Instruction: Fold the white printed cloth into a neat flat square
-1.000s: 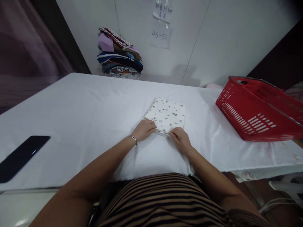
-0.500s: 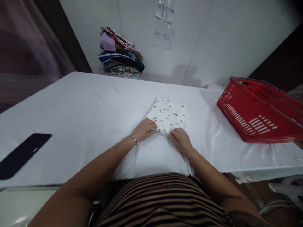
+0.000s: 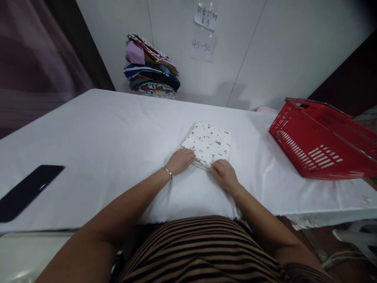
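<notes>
A folded white cloth (image 3: 207,139) with small grey and tan prints lies on the white-covered table in front of me. Its near edge shows several layers. My left hand (image 3: 180,160) grips the near left corner, fingers bent over the top. At the near right corner, my right hand (image 3: 224,173) pinches the layered edge between thumb and fingers. The thumb of my left hand is mostly hidden. A bracelet circles my left wrist.
A red plastic basket (image 3: 321,145) stands tilted on the table's right side. A black flat slab (image 3: 29,192) lies at the left. Folded clothes (image 3: 153,70) are stacked against the back wall, where paper signs (image 3: 203,45) hang. The white tablecloth (image 3: 103,129) has shallow wrinkles.
The layers at the cloth's near edge have parted slightly between my hands. Both hands keep nearly the same place and grip.
</notes>
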`<state>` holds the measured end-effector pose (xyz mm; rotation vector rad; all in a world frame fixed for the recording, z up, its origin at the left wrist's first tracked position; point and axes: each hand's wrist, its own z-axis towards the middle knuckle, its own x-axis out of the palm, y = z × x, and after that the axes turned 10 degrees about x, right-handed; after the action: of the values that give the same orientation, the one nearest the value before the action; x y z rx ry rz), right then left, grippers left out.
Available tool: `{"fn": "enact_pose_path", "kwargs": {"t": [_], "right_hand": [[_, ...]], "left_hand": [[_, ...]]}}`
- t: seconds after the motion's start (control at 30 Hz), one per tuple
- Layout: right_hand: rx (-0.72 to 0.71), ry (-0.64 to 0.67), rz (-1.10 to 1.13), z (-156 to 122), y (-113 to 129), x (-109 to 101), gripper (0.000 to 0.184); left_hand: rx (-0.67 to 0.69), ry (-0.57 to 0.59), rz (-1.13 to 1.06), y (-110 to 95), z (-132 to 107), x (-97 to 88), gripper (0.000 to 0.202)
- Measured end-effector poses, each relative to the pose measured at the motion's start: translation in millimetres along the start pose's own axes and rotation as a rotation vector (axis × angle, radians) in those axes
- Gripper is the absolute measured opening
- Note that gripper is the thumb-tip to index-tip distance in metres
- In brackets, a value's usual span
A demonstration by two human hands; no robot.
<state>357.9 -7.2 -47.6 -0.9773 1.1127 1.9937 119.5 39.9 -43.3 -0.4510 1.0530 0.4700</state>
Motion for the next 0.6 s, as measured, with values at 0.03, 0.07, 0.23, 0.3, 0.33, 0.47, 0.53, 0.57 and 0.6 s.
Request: {"fn": "enact_pose_path", "kwargs": {"t": [0.03,0.07,0.23,0.3,0.33,0.47,0.53,0.57,0.6], "right_hand": [[0.009,-0.006,0.017,-0.2,-0.2,0.1,0.017],[0.017,-0.01,0.032,-0.3,-0.3,0.3,0.018],[0.04,-0.022,0.058,0.3,0.1,-0.2,0.018],[0.047,-0.013,0.058,1.5,0.6,-1.9,0.018],[0.047,-0.002,0.053,2.2,0.8,-3.0,0.018],[0.019,0.014,0.026,4.4,1.8,-5.3,0.017],[0.006,-0.047,0.006,4.2,2.2,-4.0,0.017],[-0.002,-0.076,-0.012,3.9,2.1,-2.7,0.018],[-0.014,-0.092,-0.036,3.4,1.9,-1.1,0.018]], "left_hand": [[0.005,0.002,0.01,-0.2,-0.1,-0.1,0.028],[0.015,0.005,0.017,0.0,-0.4,-0.2,0.026],[0.07,0.023,0.041,4.0,-6.4,-0.6,0.02],[0.072,0.029,0.06,6.0,-8.6,-1.3,0.021],[0.073,0.034,0.074,6.9,-9.0,-2.0,0.022],[0.093,0.03,0.141,9.4,-5.9,-5.8,0.022],[0.08,-0.015,0.175,10.2,-3.3,-6.5,0.024],[0.073,-0.038,0.185,10.5,-2.6,-6.0,0.025],[0.07,-0.052,0.189,10.7,-2.6,-4.8,0.026]]}}
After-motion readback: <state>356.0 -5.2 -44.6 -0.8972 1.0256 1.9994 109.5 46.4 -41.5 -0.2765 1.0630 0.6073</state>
